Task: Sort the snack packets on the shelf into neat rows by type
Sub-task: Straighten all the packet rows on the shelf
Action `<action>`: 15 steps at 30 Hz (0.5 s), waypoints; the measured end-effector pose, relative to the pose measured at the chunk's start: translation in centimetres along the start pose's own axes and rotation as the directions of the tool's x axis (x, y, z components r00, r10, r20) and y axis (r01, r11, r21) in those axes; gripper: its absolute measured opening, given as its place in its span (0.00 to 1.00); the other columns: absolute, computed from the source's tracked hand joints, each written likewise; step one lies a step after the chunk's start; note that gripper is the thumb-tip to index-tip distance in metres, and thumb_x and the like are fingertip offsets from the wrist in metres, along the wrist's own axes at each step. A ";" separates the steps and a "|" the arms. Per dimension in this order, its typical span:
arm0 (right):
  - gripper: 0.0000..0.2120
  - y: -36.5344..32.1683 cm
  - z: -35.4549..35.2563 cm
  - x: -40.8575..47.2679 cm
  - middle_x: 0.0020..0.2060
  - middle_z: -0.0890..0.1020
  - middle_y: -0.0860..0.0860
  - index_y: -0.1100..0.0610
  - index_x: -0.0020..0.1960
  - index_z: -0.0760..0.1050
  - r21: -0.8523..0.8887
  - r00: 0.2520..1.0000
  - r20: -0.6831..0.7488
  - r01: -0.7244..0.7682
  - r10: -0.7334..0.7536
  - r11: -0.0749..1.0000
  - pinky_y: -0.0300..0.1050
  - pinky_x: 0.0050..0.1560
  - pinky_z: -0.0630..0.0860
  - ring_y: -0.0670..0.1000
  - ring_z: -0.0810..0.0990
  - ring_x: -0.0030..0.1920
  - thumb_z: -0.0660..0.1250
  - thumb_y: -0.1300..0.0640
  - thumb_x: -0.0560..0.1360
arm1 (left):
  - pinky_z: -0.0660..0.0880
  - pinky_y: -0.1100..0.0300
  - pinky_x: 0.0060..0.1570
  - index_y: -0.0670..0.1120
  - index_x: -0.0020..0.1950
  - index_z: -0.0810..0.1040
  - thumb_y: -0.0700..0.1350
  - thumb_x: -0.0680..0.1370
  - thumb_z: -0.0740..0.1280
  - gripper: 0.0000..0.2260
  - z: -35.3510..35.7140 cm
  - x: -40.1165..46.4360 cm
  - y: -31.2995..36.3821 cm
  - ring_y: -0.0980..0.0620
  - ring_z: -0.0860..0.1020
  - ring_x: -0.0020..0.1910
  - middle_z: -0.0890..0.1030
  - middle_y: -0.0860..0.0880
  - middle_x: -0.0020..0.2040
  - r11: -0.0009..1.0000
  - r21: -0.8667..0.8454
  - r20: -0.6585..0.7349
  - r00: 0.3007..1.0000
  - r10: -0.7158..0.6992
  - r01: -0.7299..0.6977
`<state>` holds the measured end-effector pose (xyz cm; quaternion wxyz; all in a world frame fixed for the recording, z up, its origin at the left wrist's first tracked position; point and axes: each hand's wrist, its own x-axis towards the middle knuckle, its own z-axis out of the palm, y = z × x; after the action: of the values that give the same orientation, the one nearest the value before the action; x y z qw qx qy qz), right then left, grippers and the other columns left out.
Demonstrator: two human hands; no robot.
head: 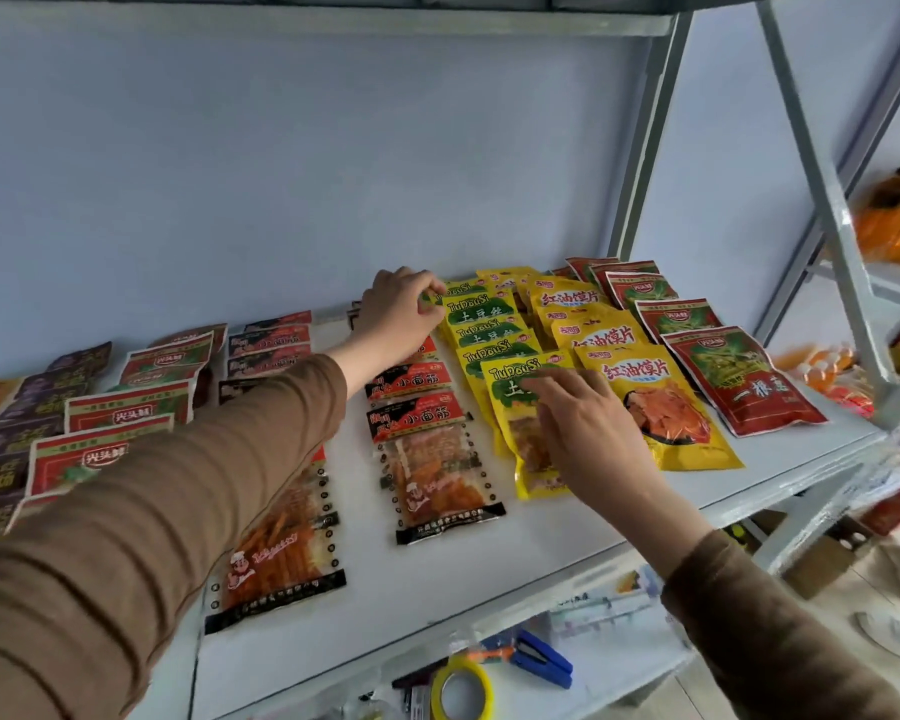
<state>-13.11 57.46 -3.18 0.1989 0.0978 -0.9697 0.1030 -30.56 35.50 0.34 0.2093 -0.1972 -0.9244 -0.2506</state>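
We square yellow-green packet row (489, 345): left hand (401, 314) pinching far packet's corner, right hand (578, 423) flat, fingers spread, ungripping, steadying near packet (515, 407). Keep overlaps even on shelf (567, 537).

Free room and obstacles. You find bare shelf (583, 543) along the front edge and behind the packet rows (489, 350) toward the wall; above them, open air. Rows lie nearly edge to edge. An upright post (645, 148) bounds the right rear.
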 end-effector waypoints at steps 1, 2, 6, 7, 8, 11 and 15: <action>0.19 0.5 0.1 0.1 0.70 0.74 0.49 0.50 0.72 0.71 -0.022 0.999 0.040 0.021 -0.020 1.000 0.52 0.67 0.69 0.56 0.68 0.70 0.57 0.54 0.83 | 0.69 0.52 0.57 0.52 0.59 0.80 0.49 0.80 0.68 0.09 0.5 0.2 0.8 0.46 0.72 0.61 0.79 0.48 0.58 1.000 0.006 0.023 1.000 0.013 -0.013; 0.19 0.9 0.3 0.1 0.72 0.72 0.49 0.49 0.74 0.69 -0.024 0.995 0.084 0.048 -0.045 0.999 0.53 0.70 0.68 0.56 0.66 0.72 0.56 0.52 0.83 | 0.70 0.50 0.59 0.52 0.60 0.80 0.50 0.80 0.68 0.09 1.0 0.4 1.6 0.46 0.72 0.61 0.79 0.49 0.59 1.000 0.012 0.049 0.999 0.016 -0.017; 0.22 2.3 2.0 0.0 0.78 0.64 0.51 0.47 0.76 0.64 0.055 0.964 0.219 0.142 -0.151 0.988 0.55 0.76 0.60 0.55 0.58 0.78 0.49 0.44 0.84 | 0.73 0.51 0.60 0.49 0.60 0.81 0.47 0.80 0.70 0.10 3.4 1.8 4.0 0.48 0.75 0.58 0.80 0.48 0.61 1.000 0.006 0.100 0.995 -0.022 0.021; 0.23 2.8 2.4 0.0 0.78 0.64 0.51 0.47 0.77 0.63 0.076 0.959 0.225 0.157 -0.170 0.985 0.54 0.77 0.57 0.55 0.56 0.79 0.48 0.44 0.84 | 0.73 0.52 0.60 0.48 0.60 0.81 0.46 0.79 0.70 0.10 3.9 2.1 4.4 0.48 0.77 0.58 0.81 0.48 0.61 0.999 0.016 0.106 0.994 -0.032 0.031; 0.23 3.2 2.7 0.0 0.78 0.63 0.51 0.47 0.77 0.62 0.095 0.957 0.220 0.171 -0.188 0.981 0.53 0.77 0.56 0.55 0.56 0.79 0.48 0.44 0.84 | 0.73 0.53 0.60 0.48 0.60 0.81 0.46 0.79 0.70 0.10 4.4 2.4 4.6 0.47 0.78 0.59 0.81 0.48 0.62 0.998 0.035 0.109 0.993 -0.047 0.044; 0.23 4.2 3.2 0.4 0.79 0.62 0.51 0.47 0.78 0.61 0.126 0.944 0.227 0.214 -0.238 0.969 0.53 0.77 0.54 0.55 0.55 0.79 0.47 0.44 0.85 | 0.72 0.56 0.52 0.50 0.59 0.81 0.48 0.79 0.70 0.09 5.5 3.0 4.7 0.42 0.81 0.55 0.81 0.49 0.63 0.986 0.093 0.087 0.985 -0.147 0.139; 0.23 4.8 2.9 0.8 0.78 0.63 0.53 0.49 0.77 0.61 0.139 0.921 0.251 0.272 -0.299 0.952 0.54 0.76 0.57 0.57 0.57 0.78 0.48 0.45 0.85 | 0.77 0.51 0.58 0.50 0.62 0.81 0.45 0.79 0.70 0.11 5.6 3.7 3.8 0.44 0.81 0.53 0.83 0.48 0.60 0.963 0.149 0.060 0.970 -0.235 0.224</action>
<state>-15.99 61.23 -6.20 0.0729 0.2612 -0.9565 0.1076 -33.44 42.56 -0.87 0.1564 -0.0829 -0.9638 -0.1992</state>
